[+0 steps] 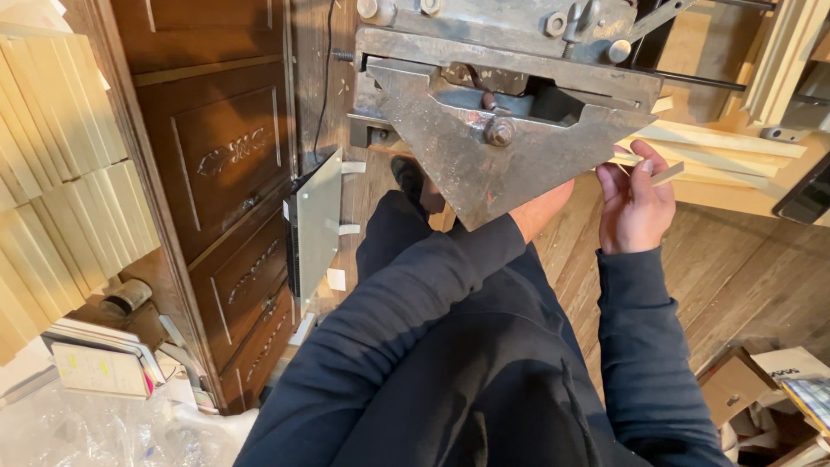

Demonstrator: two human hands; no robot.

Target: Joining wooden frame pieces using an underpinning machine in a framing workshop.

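To my left stands a dark wooden cabinet (226,199) with carved drawer fronts and metal pulls. Pale boards (60,182) lean stacked beside it. Under me runs a worn plank floor (743,268) in warm light, with cardboard boxes (735,385) at the right and crumpled plastic sheeting (95,432) at lower left.

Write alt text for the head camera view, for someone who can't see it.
A person's right hand pinches a pale wooden strip beside a worn triangular metal plate of a machine; the left hand reaches beneath it, mostly hidden. A dark wooden cabinet stands left.
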